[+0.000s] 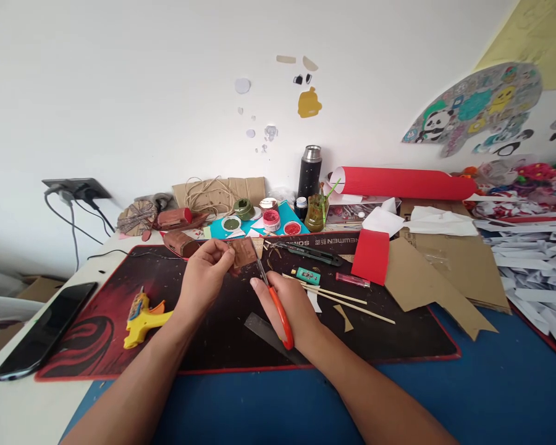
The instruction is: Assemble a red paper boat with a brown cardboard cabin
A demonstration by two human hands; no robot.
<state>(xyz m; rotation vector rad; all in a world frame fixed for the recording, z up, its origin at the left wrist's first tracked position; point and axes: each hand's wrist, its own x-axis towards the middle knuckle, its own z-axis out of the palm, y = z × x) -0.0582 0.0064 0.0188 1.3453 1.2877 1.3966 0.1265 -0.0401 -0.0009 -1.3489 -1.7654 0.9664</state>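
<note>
Between the fingers and thumb of my left hand (207, 272) is a small brown piece (244, 253), perhaps cardboard, held up above the dark desk mat (204, 349). My right hand (293, 303) grips orange-handled scissors (280, 312). Their metal blades point up and left and meet the right edge of the brown piece; whether they are cutting into it is too small to tell. Below my left wrist lies a yellow hot glue gun (143, 318). Under my right hand a clear ruler-like strip (266, 330) rests on the mat.
A utility knife (312, 253), thin wooden sticks (352, 303) and a red-capped tube (352, 280) lie beyond my right hand. Open paint pots (271, 219) and a black flask (310, 173) stand behind. Cut cardboard (412, 278) lies right, a phone (46, 327) left.
</note>
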